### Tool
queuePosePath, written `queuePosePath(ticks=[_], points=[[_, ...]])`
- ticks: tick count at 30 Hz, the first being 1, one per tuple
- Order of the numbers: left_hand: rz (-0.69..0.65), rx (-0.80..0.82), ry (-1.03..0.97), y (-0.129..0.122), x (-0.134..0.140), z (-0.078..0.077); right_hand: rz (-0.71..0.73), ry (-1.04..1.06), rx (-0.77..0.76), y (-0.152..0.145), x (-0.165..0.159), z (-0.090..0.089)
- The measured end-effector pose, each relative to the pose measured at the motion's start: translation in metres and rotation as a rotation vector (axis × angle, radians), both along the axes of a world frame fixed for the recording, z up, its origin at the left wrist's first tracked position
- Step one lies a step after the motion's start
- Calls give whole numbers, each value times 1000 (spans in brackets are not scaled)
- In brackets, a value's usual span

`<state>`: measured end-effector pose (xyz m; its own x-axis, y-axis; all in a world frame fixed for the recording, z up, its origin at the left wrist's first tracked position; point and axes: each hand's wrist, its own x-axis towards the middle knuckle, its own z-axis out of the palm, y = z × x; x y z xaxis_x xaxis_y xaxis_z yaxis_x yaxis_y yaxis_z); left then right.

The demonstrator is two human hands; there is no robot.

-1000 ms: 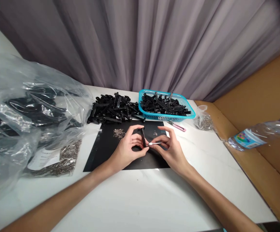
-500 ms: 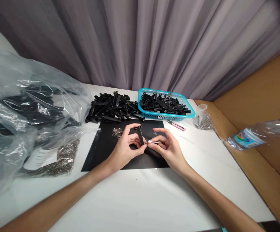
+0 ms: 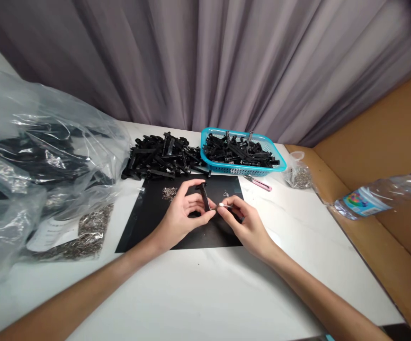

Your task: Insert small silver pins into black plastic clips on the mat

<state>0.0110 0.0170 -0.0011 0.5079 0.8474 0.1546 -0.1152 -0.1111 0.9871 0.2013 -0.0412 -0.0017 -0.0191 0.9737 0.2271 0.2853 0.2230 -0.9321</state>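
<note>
Between the thumb and fingers of my left hand [image 3: 186, 208] is a narrow black plastic part [image 3: 204, 196], held upright and slightly tilted. My right hand [image 3: 246, 220] pinches a thin stick with a white tip [image 3: 221, 205], close to the lower end of the black part; I cannot tell whether they touch. Both hands are above a black mat [image 3: 148, 222]. On the mat, a small pile of tiny metal pieces [image 3: 169, 192] lies left of my left hand. A few tiny light pieces [image 3: 226, 193] lie behind my right hand.
Behind the mat are a heap of black parts [image 3: 163, 156] and a blue basket [image 3: 244, 169] with similar parts. Pink-handled snips [image 3: 260, 183], a small bag of metal pieces [image 3: 299, 175] and a bottle [image 3: 365, 201] are on the right. Large plastic bags [image 3: 49, 151] fill the left.
The right fingers have curled in closer around the stick, and its white tip has shifted slightly. The left hand still holds the black part, in nearly the same place.
</note>
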Motion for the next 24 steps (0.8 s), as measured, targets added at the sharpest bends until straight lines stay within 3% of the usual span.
queuePosePath(ticks=[7, 11, 24], points=[[-20, 181, 140, 6, -3, -4, -59, -211, 182, 3, 11, 0], [-66, 195, 181, 7, -4, -3, -130, -246, 283, 4, 11, 1], [-151, 207, 184, 7, -3, -4, -79, -212, 284, 9, 6, 0]])
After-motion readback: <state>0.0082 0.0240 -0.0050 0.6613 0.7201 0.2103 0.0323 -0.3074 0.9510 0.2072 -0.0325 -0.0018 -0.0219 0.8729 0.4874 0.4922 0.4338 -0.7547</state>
